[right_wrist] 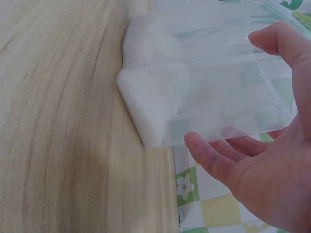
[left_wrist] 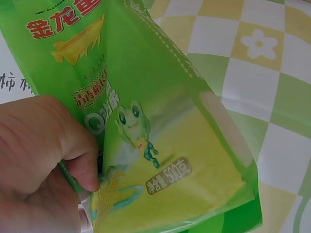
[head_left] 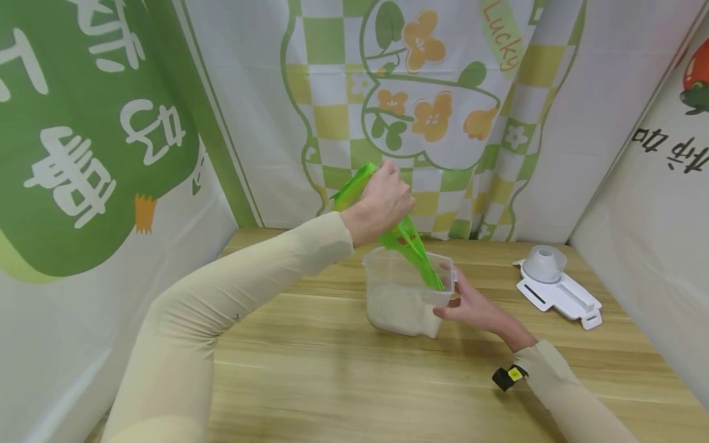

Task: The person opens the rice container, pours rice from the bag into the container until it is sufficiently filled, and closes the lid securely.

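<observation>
In the centre of the frame, the left hand (head_left: pixel 388 195) curls round the green bag (head_left: pixel 403 239), its lower end inside the clear tub (head_left: pixel 381 271), presumably keeping spills off the counter (head_left: pixel 299 363). The right hand (head_left: pixel 471 303), thumb and fingers spread, grips the tub's right end, likely steadying it.

Green-and-yellow bag (left_wrist: pixel 155 131), white grains (right_wrist: pixel 150 92), green-checked curtain (head_left: pixel 432 123)

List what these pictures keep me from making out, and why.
One end of the green bag: left wrist view, cut by top edge.
Its lettering: head view, too small.
Its middle: head view, behind left grip.
Part of the clear container: right wrist view, behind the right grip.
</observation>
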The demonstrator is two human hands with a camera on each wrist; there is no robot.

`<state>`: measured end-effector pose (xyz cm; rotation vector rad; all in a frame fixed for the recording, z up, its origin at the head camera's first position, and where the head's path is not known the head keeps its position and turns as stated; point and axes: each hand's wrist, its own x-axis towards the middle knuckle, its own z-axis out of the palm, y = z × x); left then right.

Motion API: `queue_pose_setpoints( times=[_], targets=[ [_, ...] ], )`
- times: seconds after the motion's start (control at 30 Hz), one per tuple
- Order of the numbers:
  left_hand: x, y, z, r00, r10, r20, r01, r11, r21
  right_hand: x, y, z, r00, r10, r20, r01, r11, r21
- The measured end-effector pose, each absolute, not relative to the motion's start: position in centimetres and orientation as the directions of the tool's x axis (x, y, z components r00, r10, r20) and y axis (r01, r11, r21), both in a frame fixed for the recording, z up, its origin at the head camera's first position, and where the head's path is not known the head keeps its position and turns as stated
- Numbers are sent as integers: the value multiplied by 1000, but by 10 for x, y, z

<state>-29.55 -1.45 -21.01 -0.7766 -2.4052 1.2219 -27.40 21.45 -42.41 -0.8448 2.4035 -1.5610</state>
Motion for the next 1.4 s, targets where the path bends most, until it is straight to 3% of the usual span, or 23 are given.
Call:
queue_pose_setpoints(
  times=[1.4],
  targets=[
    [-290,4,-213,-847,532,12,276,458,-845,-273,214,-422,-832,-536,143,-342,293,-893]
  ],
)
